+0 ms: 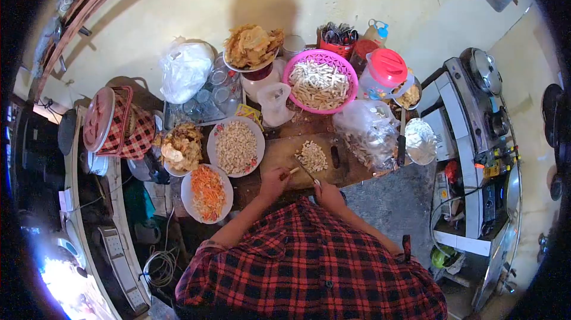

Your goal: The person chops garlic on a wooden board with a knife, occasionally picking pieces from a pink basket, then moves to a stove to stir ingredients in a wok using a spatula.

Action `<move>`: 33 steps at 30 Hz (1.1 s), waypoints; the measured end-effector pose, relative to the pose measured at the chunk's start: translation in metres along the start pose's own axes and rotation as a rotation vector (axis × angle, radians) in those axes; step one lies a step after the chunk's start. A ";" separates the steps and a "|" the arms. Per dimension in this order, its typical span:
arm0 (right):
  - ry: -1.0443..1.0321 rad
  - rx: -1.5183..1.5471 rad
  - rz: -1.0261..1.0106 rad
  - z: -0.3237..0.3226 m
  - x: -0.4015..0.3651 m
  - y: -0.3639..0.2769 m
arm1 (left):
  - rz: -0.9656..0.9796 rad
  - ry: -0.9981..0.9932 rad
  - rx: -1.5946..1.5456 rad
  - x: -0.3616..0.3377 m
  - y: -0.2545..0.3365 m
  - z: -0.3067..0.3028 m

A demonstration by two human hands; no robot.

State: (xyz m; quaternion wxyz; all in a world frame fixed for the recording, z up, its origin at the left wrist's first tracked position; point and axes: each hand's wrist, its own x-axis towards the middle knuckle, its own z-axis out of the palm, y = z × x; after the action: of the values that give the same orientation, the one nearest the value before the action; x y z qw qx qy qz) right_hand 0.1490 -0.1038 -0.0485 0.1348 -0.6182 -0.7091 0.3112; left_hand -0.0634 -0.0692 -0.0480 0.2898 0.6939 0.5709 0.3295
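Note:
My right hand (329, 195) is closed round the handle of a knife (307, 171), its blade angled over the wooden cutting board (278, 152). Beside the blade, the fingers of my left hand (275, 183) pinch a thin pale food stick (294, 171). Just beyond the knife tip lies a heap of small chopped pale pieces (313, 158) on the board. A white plate (260, 150) full of similar small pieces stands to the left. Behind the board, a pink plastic basket (355, 91) holds many uncut pale sticks (321, 85).
Plates of shredded orange-and-white vegetables (208, 192) and fried food (182, 148) stand at the left. Clear plastic bags (367, 129) and a second knife (401, 144) lie right. A red-lidded jug (388, 70) stands behind. A stove (485, 100) is at far right.

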 end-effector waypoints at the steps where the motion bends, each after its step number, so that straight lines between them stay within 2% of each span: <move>1: -0.018 -0.014 0.035 0.004 -0.002 0.002 | -0.039 -0.033 -0.038 -0.002 -0.001 0.005; 4: -0.068 -0.026 0.073 0.005 -0.009 -0.002 | 0.018 0.004 0.059 -0.005 0.002 0.007; 6: -0.105 -0.021 0.076 0.006 -0.015 -0.005 | -0.034 -0.003 0.076 -0.006 0.002 0.010; 8: -0.067 -0.035 0.061 0.007 -0.020 -0.009 | -0.087 -0.011 0.095 -0.010 -0.003 0.014; 10: -0.059 -0.039 0.078 0.006 -0.023 -0.014 | -0.024 0.058 0.052 -0.010 -0.014 0.021; 14: -0.022 -0.080 0.129 0.012 -0.023 -0.015 | -0.063 0.078 0.060 -0.010 -0.001 0.014; 16: -0.049 -0.082 0.140 0.009 -0.024 -0.019 | -0.152 -0.081 0.030 -0.008 0.001 0.008; 17: -0.073 -0.085 0.155 0.007 -0.023 -0.022 | -0.153 -0.077 0.031 -0.009 -0.003 0.011; 19: -0.056 -0.076 0.138 0.011 -0.020 -0.022 | -0.104 0.028 0.061 -0.011 -0.009 0.019; 23: -0.059 -0.090 0.167 0.011 -0.018 -0.025 | -0.052 0.034 0.081 -0.009 -0.012 0.020; 26: -0.054 -0.070 0.126 0.011 -0.023 -0.026 | -0.136 0.029 0.105 -0.007 0.001 0.012; 28: -0.056 -0.063 0.126 0.018 -0.024 -0.021 | -0.050 0.038 0.061 -0.006 0.006 0.008; 33: -0.022 -0.065 0.124 0.028 -0.021 -0.019 | -0.036 0.063 0.097 -0.006 0.003 0.011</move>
State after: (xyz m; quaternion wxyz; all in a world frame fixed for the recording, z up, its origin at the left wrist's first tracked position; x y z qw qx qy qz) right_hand 0.1225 -0.1326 -0.0545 0.0875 -0.6617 -0.6804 0.3026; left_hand -0.0540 -0.0756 -0.0533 0.2438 0.6861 0.6073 0.3178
